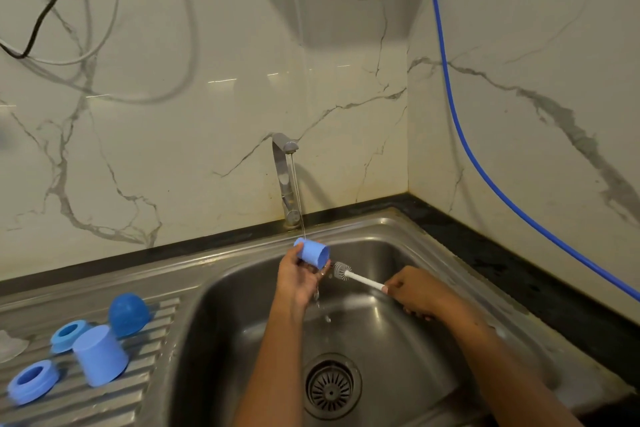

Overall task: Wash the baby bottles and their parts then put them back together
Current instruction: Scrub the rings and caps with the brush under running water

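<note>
Forearms come up from the bottom edge, both over the steel sink, w/ the round drain strainer directly below me. Left hand grips a light blue bottle body by its closed end, tipped on its side, mouth facing right, sitting right under the thin stream from the tap; water drips off the hand into the basin. Right hand is closed round the handle of a white bottle brush, bristle head just beside the bottle mouth, not inside yet as far as I can tell. So I read this as the scrub/rinse step on bottle no. 2. Next move, imo: line the brush head up w/ the mouth and push it in straight while the left keeps the body steady; wet plastic may slip, so grip needs to stay firm. Reassembly not started. On the ridged drainboard at left, other parts wait: a second bottle body mouth-down, two collar rings and, a dark blue dome cap, plus something clear at the far left edge, prob. a teat but can't tell. Marble-look wall tiles behind, black counter strip, a blue hose running down the right wall, dark & white cables top left.
</note>
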